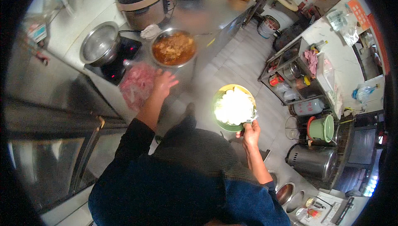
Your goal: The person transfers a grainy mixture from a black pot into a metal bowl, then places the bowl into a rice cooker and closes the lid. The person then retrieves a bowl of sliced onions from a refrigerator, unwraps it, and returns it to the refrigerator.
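Note:
My right hand (251,134) grips the near rim of a round green basin (228,128), its thumb over the edge. Overexposed white contents (233,106) fill the basin, too bright to identify; crinkled clear plastic shows near my thumb. My left hand (164,83) is held with its fingers spread, at the right side of a clear plastic bag of pink, meat-like food (136,84). Whether the hand touches the bag, I cannot tell. Just beyond it, a steel bowl (156,58) holds chunks in reddish-brown sauce on the steel counter (205,17).
A steel pot (101,44) sits on a black induction cooker (129,48), whose red lights glow. Behind stands a rice cooker (141,5). Across the tiled floor (236,61) are a metal shelf rack (289,73), a green bucket (321,128) and a large steel drum (311,160).

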{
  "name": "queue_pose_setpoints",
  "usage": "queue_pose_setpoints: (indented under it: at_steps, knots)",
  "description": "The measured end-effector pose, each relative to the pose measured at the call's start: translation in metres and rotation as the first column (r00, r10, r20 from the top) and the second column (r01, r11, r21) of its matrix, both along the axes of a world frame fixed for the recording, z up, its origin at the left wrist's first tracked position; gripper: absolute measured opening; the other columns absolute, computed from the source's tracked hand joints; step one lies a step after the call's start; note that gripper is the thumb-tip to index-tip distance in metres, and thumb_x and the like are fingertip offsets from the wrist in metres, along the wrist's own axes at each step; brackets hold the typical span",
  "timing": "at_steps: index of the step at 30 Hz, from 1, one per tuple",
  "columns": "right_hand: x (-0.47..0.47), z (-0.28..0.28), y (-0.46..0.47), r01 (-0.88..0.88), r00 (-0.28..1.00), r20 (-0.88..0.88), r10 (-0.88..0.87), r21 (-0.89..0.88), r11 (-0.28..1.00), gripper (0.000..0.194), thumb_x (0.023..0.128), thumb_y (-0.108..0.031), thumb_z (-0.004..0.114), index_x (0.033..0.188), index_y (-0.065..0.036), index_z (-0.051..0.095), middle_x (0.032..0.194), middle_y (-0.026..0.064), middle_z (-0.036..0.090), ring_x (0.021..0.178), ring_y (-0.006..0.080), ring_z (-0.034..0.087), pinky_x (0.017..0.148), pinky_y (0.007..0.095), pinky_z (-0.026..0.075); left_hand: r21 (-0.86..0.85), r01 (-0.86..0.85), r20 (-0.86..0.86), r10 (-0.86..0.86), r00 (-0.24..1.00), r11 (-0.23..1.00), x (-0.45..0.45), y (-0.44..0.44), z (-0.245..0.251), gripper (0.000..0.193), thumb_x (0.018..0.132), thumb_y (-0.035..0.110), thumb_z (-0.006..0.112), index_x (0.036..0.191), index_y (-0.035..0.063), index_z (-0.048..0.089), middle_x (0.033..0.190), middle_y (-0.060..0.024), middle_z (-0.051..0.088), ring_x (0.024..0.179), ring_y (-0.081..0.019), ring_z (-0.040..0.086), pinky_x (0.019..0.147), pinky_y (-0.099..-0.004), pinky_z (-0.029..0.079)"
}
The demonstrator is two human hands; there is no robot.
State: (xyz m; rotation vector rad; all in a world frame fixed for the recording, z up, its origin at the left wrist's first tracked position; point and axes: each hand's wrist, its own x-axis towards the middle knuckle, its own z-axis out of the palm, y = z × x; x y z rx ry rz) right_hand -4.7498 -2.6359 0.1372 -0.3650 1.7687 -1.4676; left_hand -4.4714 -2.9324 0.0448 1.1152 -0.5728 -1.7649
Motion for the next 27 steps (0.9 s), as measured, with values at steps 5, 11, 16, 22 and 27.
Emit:
queue_pose_setpoints:
  at_steps: [5,11,16,22,27]
  knots:
    - [-0.047,0.005,-0.050,0.064,0.997,-0.038,-0.062,0.058,0.996,0.022,0.084,0.000,0.045,0.105,0.001,0.051,0.075,0.0098,0.059,0.043,0.0182,0.054,0.036,0.0312,0.048,0.081,-0.027,-0.176,0.041,0.984,0.996,0.003,-0.066,-0.050,0.065,0.093,0.005,0.055,0.148,0.0053,0.021,0.134,-0.0225,0.047,0.114,-0.0385,0.057,0.092,-0.0518,0.056]
    - [-0.101,-0.006,-0.117,0.067,0.997,-0.027,-0.066,0.031,0.997,0.024,0.089,0.000,0.047,0.112,0.008,0.048,0.072,0.0136,0.060,0.045,0.0191,0.057,0.039,0.0318,0.050,0.069,-0.080,0.021,0.079,0.997,0.994,-0.013,-0.081,-0.036,0.054,0.091,0.000,0.052,0.141,0.0071,0.031,0.130,-0.0211,0.052,0.108,-0.0363,0.062,0.084,-0.0481,0.060]
    - [-0.147,-0.010,-0.182,0.017,1.000,0.009,-0.017,-0.025,1.000,0.023,0.084,0.002,0.046,0.106,0.004,0.051,0.079,0.0129,0.062,0.042,0.0195,0.053,0.036,0.0313,0.047,0.077,-0.137,-0.106,0.145,0.984,0.988,-0.057,-0.104,-0.002,0.054,0.092,-0.002,0.049,0.138,0.0084,0.024,0.134,-0.0207,0.046,0.111,-0.0381,0.060,0.080,-0.0516,0.061]
    - [-0.203,-0.016,-0.267,-0.210,0.977,-0.042,0.207,-0.082,0.974,0.026,0.085,0.000,0.046,0.111,0.002,0.054,0.079,0.0110,0.063,0.047,0.0166,0.057,0.040,0.0288,0.049,0.115,-0.201,-0.056,0.209,0.976,0.973,-0.129,-0.169,-0.006,0.051,0.093,-0.002,0.046,0.138,0.0067,0.025,0.130,-0.0202,0.047,0.111,-0.0373,0.059,0.083,-0.0524,0.060]
    - [-0.255,-0.026,-0.339,-0.406,0.914,-0.062,0.401,-0.125,0.906,0.027,0.089,-0.002,0.047,0.115,0.000,0.052,0.078,0.0107,0.063,0.048,0.0152,0.058,0.039,0.0283,0.048,-0.311,0.029,0.419,0.109,0.901,0.950,-0.179,-0.234,-0.013,0.050,0.088,0.000,0.053,0.133,0.0036,0.032,0.124,-0.0181,0.051,0.107,-0.0347,0.059,0.083,-0.0512,0.060]
